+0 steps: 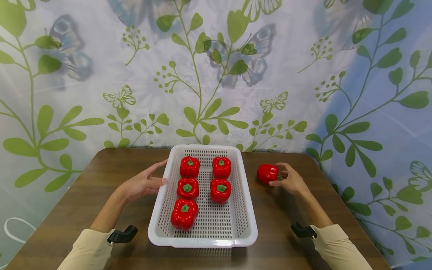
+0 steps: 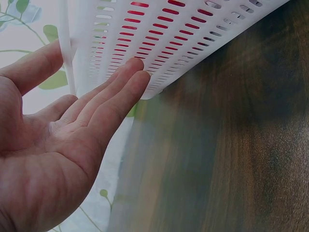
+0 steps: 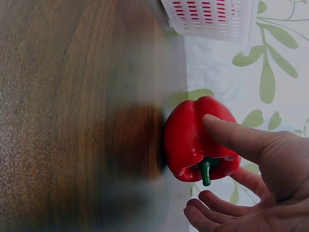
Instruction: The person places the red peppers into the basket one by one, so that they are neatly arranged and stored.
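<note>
A white perforated plastic basket (image 1: 238,225) stands on the table with several red bell peppers (image 1: 184,214) inside, green stems up. At its left side is my left hand (image 1: 143,183), fingers extended; the left wrist view shows the thumb at the rim and straight fingers along the outer wall (image 2: 145,38). To the right of the basket, another red bell pepper (image 1: 267,174) lies on its side on the table, stem toward my right hand (image 1: 291,180). The right hand (image 3: 270,179) pinches it, thumb on one side and index finger partly hidden behind; the other fingers are off it.
The brown wooden table (image 1: 131,217) runs back to a hanging cloth (image 1: 216,75) printed with green leaves and butterflies. Black wrist straps (image 1: 123,234) are on both forearms. A white cord (image 1: 15,228) hangs at the far left.
</note>
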`<state>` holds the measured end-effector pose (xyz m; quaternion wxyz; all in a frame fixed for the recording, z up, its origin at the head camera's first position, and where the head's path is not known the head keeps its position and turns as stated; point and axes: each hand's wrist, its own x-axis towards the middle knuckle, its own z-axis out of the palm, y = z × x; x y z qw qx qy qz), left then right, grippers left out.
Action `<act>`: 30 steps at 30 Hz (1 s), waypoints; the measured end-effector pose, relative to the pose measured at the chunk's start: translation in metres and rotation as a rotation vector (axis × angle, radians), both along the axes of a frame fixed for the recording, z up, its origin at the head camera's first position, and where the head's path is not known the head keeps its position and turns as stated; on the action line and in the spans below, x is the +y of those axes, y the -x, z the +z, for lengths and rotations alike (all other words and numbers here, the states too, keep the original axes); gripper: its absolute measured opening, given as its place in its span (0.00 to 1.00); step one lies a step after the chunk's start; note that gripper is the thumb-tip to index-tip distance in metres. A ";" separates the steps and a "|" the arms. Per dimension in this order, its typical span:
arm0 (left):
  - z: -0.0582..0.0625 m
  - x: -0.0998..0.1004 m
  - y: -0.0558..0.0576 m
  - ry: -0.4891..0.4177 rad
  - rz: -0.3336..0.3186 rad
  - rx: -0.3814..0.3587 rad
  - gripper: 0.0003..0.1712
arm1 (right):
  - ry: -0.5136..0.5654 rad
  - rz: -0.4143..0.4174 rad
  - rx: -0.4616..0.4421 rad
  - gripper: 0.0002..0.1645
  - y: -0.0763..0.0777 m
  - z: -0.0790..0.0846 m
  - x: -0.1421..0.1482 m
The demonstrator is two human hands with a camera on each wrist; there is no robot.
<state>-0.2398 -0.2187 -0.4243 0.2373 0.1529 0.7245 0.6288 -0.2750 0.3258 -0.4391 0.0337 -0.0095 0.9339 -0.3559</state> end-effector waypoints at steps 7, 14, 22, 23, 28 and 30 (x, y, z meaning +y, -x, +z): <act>0.000 0.000 -0.001 0.007 0.005 0.001 0.47 | 0.006 -0.003 0.002 0.51 0.000 0.000 0.000; -0.001 0.000 -0.001 0.012 0.011 -0.002 0.46 | -0.017 -0.010 -0.007 0.54 0.001 -0.003 0.002; 0.000 0.001 -0.001 0.011 0.007 0.006 0.47 | -0.017 -0.023 0.000 0.53 0.000 -0.006 0.002; 0.000 0.001 -0.001 0.008 0.004 0.006 0.47 | -0.015 -0.025 0.002 0.53 0.000 -0.006 0.002; 0.000 0.000 -0.001 0.001 -0.011 0.006 0.46 | 0.004 -0.036 0.010 0.52 -0.001 -0.007 0.000; 0.000 0.000 0.000 0.003 -0.010 0.006 0.47 | 0.013 -0.037 0.012 0.52 -0.001 -0.007 0.000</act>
